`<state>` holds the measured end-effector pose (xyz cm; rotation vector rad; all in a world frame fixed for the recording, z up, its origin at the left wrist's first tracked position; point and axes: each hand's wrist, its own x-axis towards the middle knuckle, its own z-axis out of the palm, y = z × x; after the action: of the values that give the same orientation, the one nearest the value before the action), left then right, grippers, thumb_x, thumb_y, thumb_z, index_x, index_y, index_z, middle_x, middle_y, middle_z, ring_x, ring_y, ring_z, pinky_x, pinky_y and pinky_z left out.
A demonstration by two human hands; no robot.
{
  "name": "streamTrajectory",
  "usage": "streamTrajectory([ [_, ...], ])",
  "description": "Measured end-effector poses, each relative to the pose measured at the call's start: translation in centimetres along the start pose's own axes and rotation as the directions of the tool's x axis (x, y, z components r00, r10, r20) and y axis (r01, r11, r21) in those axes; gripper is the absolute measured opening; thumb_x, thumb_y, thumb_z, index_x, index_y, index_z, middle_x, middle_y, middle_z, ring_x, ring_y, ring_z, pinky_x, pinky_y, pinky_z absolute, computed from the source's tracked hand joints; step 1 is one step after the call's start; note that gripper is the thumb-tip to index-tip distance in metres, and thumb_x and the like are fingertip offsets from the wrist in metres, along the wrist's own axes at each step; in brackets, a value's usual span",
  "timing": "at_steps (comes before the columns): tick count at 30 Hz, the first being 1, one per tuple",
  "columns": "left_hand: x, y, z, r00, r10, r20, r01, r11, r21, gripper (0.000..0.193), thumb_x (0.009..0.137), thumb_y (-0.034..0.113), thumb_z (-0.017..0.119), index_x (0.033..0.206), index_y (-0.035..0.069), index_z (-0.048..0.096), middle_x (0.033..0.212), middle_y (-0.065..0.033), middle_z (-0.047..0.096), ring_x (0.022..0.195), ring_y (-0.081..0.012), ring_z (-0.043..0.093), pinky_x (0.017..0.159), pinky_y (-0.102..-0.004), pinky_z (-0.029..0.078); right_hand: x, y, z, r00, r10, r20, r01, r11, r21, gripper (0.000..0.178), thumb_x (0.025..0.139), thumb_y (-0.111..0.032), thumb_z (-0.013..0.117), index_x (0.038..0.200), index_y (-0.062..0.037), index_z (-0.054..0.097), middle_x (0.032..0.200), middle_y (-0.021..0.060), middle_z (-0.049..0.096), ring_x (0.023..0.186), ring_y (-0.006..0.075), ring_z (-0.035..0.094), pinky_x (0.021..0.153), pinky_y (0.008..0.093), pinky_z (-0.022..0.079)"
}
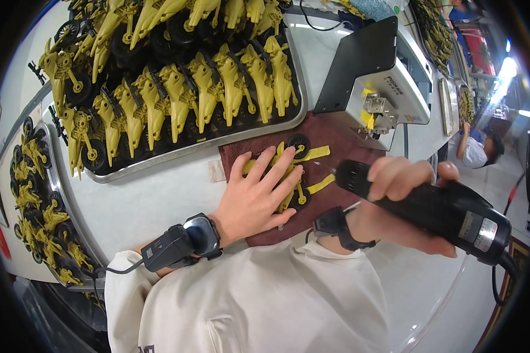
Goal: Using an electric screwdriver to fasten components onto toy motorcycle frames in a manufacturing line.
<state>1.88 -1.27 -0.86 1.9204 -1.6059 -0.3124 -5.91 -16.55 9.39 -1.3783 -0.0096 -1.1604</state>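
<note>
The site was an assembly workshop, indicated by toy motorcycles (206, 91) ranked in a metal tray (301, 94), a corded electric screwdriver (421, 203) and a screw feeder (388, 88).

The left hand (247, 200) lies palm down near the middle of the view, its fingers (287, 183) fanned and lightly bent toward one o'clock, the left wrist (220, 227) set toward seven. Toward three o'clock, the right hand (400, 182) is curled into a rounded grip (the right wrist (358, 228) sits lower, toward four).
</note>
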Motion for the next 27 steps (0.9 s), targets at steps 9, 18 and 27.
streamTrajectory([
  [9,0.0,0.2,0.0,1.0,0.009,-0.012,-0.01,0.999,-0.031,0.067,0.069,0.041,0.07,0.125,0.01,0.05,0.139,-0.0146,0.038,0.121,-0.0316,0.041,0.096,-0.0491,0.032,-0.5,3.6,-0.5,0.996,0.077,0.046,-0.082,0.992,0.095,0.103,0.065,-0.086,0.043,0.121,-0.0006,0.034,0.069,0.0146,0.056,0.049,0.0243,0.051,0.048,0.036,0.044],
  [18,0.2,0.1,-0.2,1.0,0.015,-0.007,-0.016,1.0,-0.013,0.067,0.069,0.041,0.069,0.124,0.01,0.05,0.137,-0.0151,0.04,0.117,-0.0314,0.044,0.094,-0.0478,0.033,-0.7,5.5,-1.6,0.967,0.175,0.187,-0.205,0.967,0.154,0.091,0.068,-0.082,0.049,0.117,-0.0059,0.043,0.073,0.012,0.055,0.051,0.0244,0.052,0.05,0.0367,0.041],
  [27,0.1,0.0,0.5,0.999,0.012,-0.051,-0.011,1.0,0.017,0.068,0.066,0.043,0.069,0.126,0.017,0.052,0.136,-0.0129,0.043,0.113,-0.0291,0.047,0.089,-0.0449,0.034,2.9,-2.6,-2.7,0.97,-0.229,-0.081,0.194,0.933,-0.303,0.095,0.068,-0.085,0.043,0.118,-0.0044,0.048,0.067,0.007,0.049,0.051,0.0193,0.047,0.054,0.036,0.04],
])
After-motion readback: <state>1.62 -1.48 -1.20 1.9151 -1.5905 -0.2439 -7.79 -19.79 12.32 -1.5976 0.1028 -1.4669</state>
